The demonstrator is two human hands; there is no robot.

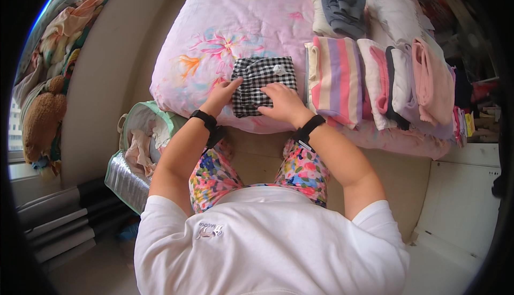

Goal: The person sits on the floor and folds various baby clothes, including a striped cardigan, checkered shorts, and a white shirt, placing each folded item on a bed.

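Angling inward on gingham (250, 76), right hand (285, 102)

Black-and-white gingham garment (249, 72) partly covered by the right hand (284, 102), its white patch (279, 70) too small to identify, mint-green basket (170, 117) partly behind the left forearm (183, 153), floral quilt (214, 5) cut off above, white T-shirt (267, 241) cropped below

Small lettering (210, 226) — on the chest of the white T-shirt (278, 241)

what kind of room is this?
Probably a bedroom in a home: a pink floral quilt over what looks like a bed, rows of folded clothes on it, and a fabric basket of clothing beside it.
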